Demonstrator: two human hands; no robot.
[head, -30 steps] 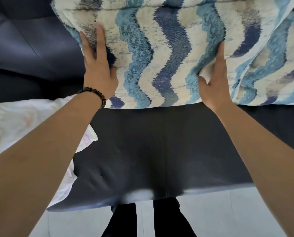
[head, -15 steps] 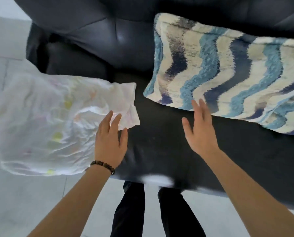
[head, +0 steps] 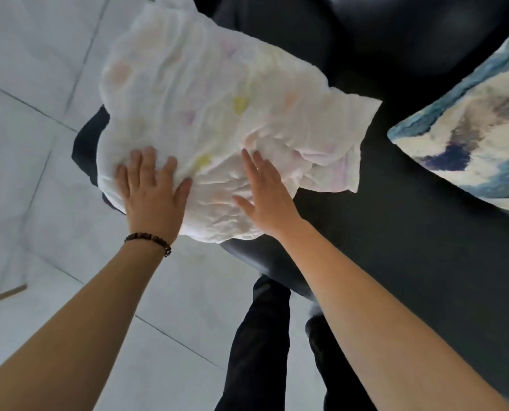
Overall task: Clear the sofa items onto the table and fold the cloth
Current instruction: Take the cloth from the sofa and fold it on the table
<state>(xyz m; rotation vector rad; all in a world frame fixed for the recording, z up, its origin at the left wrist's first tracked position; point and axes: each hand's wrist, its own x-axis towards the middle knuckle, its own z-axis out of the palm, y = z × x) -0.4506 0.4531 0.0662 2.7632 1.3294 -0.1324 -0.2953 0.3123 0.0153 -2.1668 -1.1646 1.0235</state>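
A crumpled white cloth (head: pixel 206 93) with faint pastel shapes lies draped over the left end of the dark leather sofa (head: pixel 410 232). My left hand (head: pixel 151 188), with a bead bracelet at the wrist, rests flat on the cloth's near-left edge, fingers spread. My right hand (head: pixel 263 192) lies flat on the cloth's near middle, fingers straight and pointing away from me. Neither hand grips the fabric. A wavy blue and cream cushion (head: pixel 472 137) sits on the sofa seat at the right.
Pale tiled floor (head: pixel 40 143) spreads to the left and under me. My dark trouser legs (head: pixel 259 345) stand against the sofa's front edge. A thin wooden edge (head: pixel 4 295) shows at the far left.
Both hands left the cushion and moved left onto the white cloth. The view swung left, so the cushion now sits at the right edge.
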